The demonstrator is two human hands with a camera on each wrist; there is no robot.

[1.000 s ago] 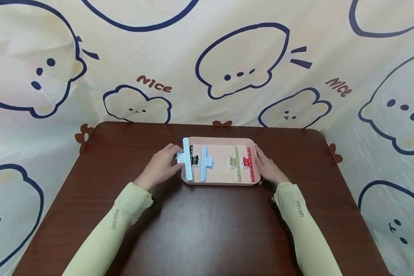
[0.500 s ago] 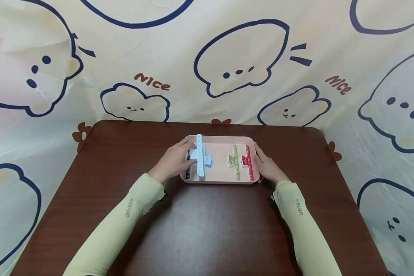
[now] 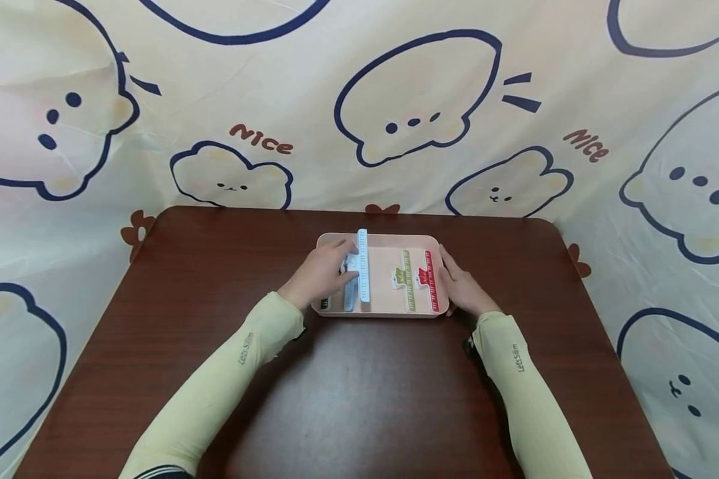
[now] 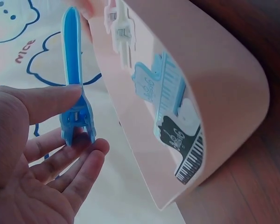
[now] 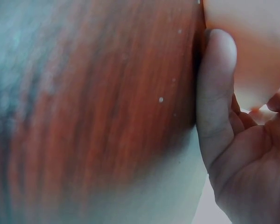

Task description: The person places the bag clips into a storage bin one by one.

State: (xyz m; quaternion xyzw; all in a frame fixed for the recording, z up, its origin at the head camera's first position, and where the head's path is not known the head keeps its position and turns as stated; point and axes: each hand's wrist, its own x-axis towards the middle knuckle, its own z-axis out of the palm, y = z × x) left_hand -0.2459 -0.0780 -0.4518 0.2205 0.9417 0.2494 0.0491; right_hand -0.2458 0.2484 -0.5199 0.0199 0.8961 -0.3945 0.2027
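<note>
My left hand pinches a light blue piano-key clip between thumb and fingers, above the left half of a pink tray. In the left wrist view this clip stands on end, its spring showing. Inside the tray lie a second blue clip and a black clip, both partly hidden by my hand in the head view. A green clip and a red clip lie at the tray's right. My right hand rests against the tray's right side, fingers extended.
The tray sits on a dark brown wooden table, towards its far edge. A pale curtain with cartoon drawings hangs behind the table and along both sides.
My left hand has carried the blue clip to the right, from the tray's left edge, past the black clip and the other blue clip. The right hand stays at the tray's side.
</note>
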